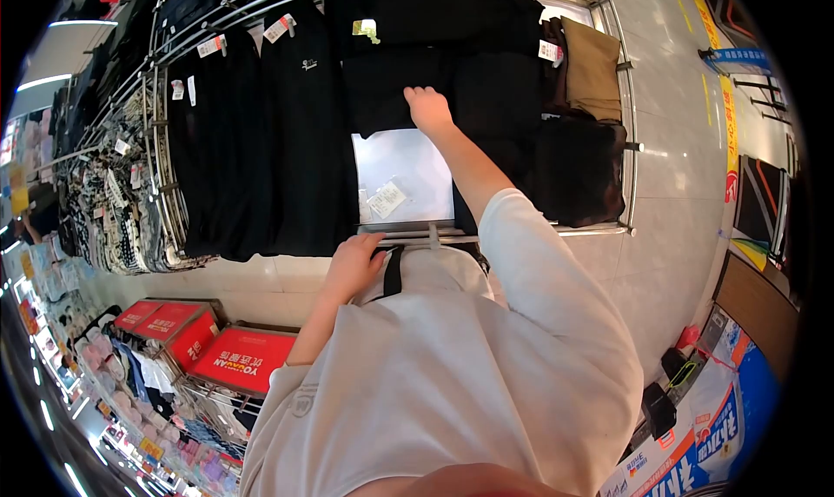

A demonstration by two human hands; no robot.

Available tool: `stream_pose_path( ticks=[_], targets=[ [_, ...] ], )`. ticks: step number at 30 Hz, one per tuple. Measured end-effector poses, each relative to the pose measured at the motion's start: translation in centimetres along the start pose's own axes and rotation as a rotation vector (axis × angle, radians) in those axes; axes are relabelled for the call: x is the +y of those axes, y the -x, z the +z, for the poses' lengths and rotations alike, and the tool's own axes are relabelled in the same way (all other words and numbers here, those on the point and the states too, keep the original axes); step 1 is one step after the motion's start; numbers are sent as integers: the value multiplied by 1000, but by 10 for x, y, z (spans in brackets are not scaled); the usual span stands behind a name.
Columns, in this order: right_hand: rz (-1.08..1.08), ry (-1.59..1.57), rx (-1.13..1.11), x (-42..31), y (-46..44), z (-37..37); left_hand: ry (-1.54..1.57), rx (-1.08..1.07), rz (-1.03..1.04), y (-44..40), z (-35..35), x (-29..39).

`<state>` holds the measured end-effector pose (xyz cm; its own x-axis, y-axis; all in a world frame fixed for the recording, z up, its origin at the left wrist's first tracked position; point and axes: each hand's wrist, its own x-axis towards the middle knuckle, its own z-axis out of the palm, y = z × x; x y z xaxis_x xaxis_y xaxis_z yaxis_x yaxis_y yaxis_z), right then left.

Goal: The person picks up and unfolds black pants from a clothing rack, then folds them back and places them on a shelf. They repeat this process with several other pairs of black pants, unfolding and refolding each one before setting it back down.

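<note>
My right hand (428, 109) reaches over the display rack, its fingers curled onto a black folded garment (391, 89) near the middle. Just below that garment lies a white board (404, 162) with a small printed label (387, 200) on it. My left hand (354, 261) rests at the rack's front metal rail (417, 235), thumb apart from the fingers, holding nothing that I can see. Long black garments (300, 149) with tags lie to the left of the board. More dark folded clothes (495, 97) lie to the right.
A brown folded garment (592, 71) lies at the rack's right end. Patterned clothes (122, 184) hang at the left. Red boxes (234, 358) stand at the lower left. Grey tiled floor (669, 175) runs along the right, with blue and white boxes (708, 427) at the lower right.
</note>
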<state>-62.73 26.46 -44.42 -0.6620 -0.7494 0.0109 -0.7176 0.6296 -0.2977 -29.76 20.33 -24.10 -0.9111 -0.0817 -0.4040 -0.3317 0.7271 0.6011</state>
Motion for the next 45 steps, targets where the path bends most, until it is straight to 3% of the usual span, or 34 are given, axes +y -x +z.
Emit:
stream_pose_path(
  ticks=[3,6,10,12,14,17,18,19,21,23,25,27,31,34,37,39,40,42,45],
  targets=[
    [316,-454,50,2,-24,-27,-10,9,37,-5,-6,-4],
    [261,-768,281,25,-43,-63,-26,39,87,-5,-11,-6],
    [277,-966,399,57,2,-201,-39,6,115,-10,-13,-10],
    [384,-851,482,86,48,-267,-35,25,134,-14,-15,-10],
    [387,-1003,551,105,104,-326,-26,24,153,-14,-17,-11],
    [467,-550,479,113,186,-382,-39,12,184,-17,-12,-17],
    [446,-229,373,111,207,-384,-36,13,184,-20,-11,-18],
    [416,90,261,110,225,-378,-61,-19,177,-21,-9,-18],
    [417,240,169,100,245,-341,-88,-53,170,-25,-7,-17],
    [558,260,-83,117,260,-273,-98,-142,126,-29,-4,-12],
    [673,317,-476,141,283,-195,-91,-160,143,-31,-6,-2],
    [703,234,-511,122,284,-171,-82,-167,145,-33,-9,7],
    [479,166,-103,53,216,-191,-36,-111,136,-27,-7,5],
    [184,-53,192,14,151,-144,-15,-102,90,-16,1,-4],
    [-7,61,-87,-21,98,-75,-5,-75,43,-3,-2,-7],
    [-153,335,-38,-45,75,-40,-10,-48,6,6,-7,-6],
    [-175,327,-36,-50,66,-26,9,-15,-3,13,-10,-5],
    [-118,475,64,-47,50,10,80,24,-58,25,-16,-2],
    [-79,518,29,-39,29,33,141,72,-100,40,-11,-13]
  ],
)
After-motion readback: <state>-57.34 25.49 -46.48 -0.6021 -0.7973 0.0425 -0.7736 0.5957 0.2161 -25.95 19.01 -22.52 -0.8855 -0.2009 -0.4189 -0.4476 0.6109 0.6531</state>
